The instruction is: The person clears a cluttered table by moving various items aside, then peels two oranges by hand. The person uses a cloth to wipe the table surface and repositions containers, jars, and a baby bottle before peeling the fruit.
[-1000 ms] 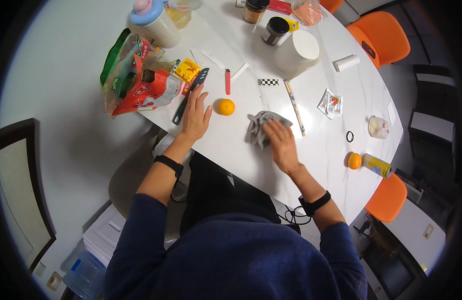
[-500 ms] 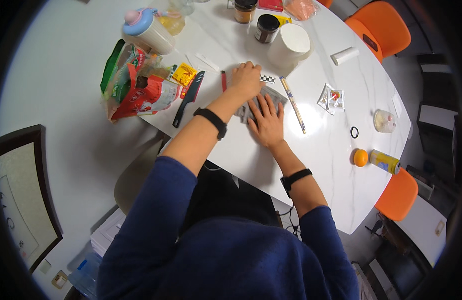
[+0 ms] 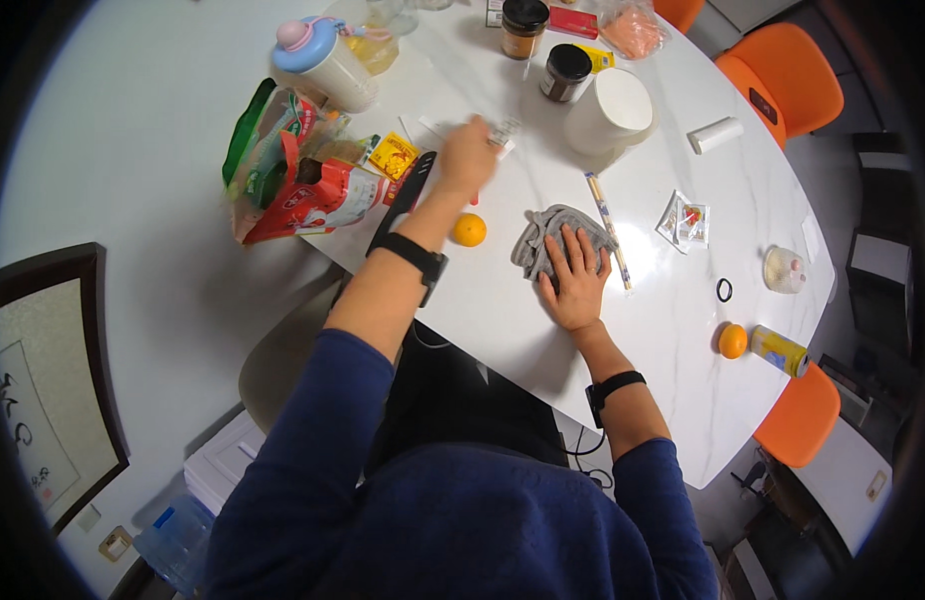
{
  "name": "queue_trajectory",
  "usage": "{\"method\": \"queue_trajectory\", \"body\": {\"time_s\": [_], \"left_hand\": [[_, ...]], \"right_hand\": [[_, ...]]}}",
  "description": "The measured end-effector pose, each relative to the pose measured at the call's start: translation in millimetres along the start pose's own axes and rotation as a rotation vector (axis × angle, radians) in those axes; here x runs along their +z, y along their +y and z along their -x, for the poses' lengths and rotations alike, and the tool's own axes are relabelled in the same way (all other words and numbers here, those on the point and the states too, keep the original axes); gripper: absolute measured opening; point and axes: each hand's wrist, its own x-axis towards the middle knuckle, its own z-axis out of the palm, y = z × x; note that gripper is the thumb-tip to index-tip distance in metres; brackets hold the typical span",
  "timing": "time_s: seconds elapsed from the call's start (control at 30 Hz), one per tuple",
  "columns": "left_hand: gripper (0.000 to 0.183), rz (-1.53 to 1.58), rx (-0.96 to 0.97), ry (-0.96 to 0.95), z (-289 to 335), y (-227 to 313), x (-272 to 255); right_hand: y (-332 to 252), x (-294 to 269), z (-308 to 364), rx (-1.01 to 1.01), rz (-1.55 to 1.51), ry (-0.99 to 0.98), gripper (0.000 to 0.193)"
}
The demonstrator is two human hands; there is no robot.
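Observation:
My left hand (image 3: 470, 160), smeared by motion, is over the table left of the white canister (image 3: 611, 112). At its fingers is a small black-and-white checkered strip (image 3: 504, 132), also blurred, which it appears to grip. My right hand (image 3: 580, 285) lies flat with spread fingers on a crumpled grey cloth (image 3: 539, 243). An orange (image 3: 470, 230) rests beside my left forearm. Under that forearm passes a dark-bladed kitchen knife (image 3: 413, 192), partly hidden. Just right of the cloth lies a long thin wrapped stick (image 3: 610, 230).
An opened red bag (image 3: 318, 200), a yellow packet (image 3: 394, 156) and a blue-lidded bottle (image 3: 328, 65) crowd the left side. Two dark-lidded jars (image 3: 566, 73) stand at the back. Sachets (image 3: 686, 222), a black ring (image 3: 724, 290), another orange (image 3: 732, 341) and a yellow can (image 3: 780, 351) lie right.
My left hand has moved left, away from the cloth, with the checkered strip. The nearer orange has come into view. My right hand remains on the cloth, now more bunched. The view has shifted slightly.

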Motion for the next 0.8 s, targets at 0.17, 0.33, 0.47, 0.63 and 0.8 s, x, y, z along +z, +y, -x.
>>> {"method": "queue_trajectory", "body": {"time_s": [0.17,0.33,0.47,0.63,0.8], "left_hand": [[0.017,0.014,-0.281,0.334,-21.2,-61.5,-50.8],[0.022,-0.107,-0.285,0.382,-17.4,-65.5,-60.4],[0.034,-0.162,-0.075,0.28,-1.2,-47.3,-62.8],[0.044,-0.305,0.12,-0.147,5.2,-32.6,-59.8],[0.029,-0.33,0.159,-0.101,-8.8,-45.3,-48.3]], "right_hand": [[0.5,1.1,0.0,0.001,0.027,-0.012,0.057],[1.7,2.1,0.3,-0.002,0.005,-0.012,0.059],[2.5,1.8,0.5,-0.001,0.011,-0.024,0.06],[2.0,1.6,-0.1,0.006,0.004,-0.023,0.059],[2.3,0.6,-0.5,0.008,-0.016,-0.015,0.058]]}}
